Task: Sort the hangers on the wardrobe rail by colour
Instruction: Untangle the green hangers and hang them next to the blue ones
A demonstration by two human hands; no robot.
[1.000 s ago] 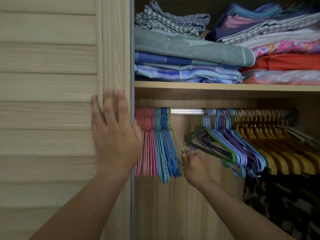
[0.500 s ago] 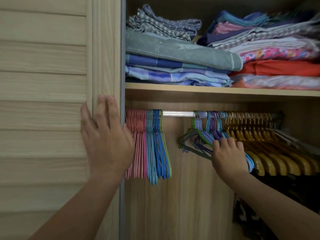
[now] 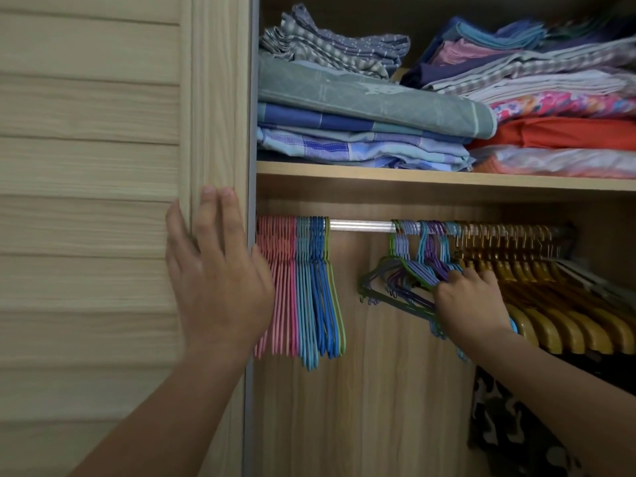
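Note:
A metal rail (image 3: 361,226) runs under the shelf. At its left end hang grouped hangers: pink (image 3: 275,270), light blue (image 3: 303,287), dark blue (image 3: 321,287) and one green (image 3: 335,297). Further right is a mixed bunch of green, lilac, purple and blue hangers (image 3: 402,273). My right hand (image 3: 468,301) reaches into this bunch, fingers curled round several of its hangers. Yellow wooden hangers (image 3: 550,304) fill the rail's right end. My left hand (image 3: 213,280) rests flat with straight fingers on the wardrobe door's edge (image 3: 220,132).
The shelf (image 3: 413,177) above the rail carries stacks of folded cloth (image 3: 361,108). A dark patterned garment (image 3: 509,425) hangs low on the right. The slatted door (image 3: 86,201) covers the left side.
My right hand let go of the green hanger now hanging at the left group's end and moved right into the mixed bunch. The left hand stayed on the door.

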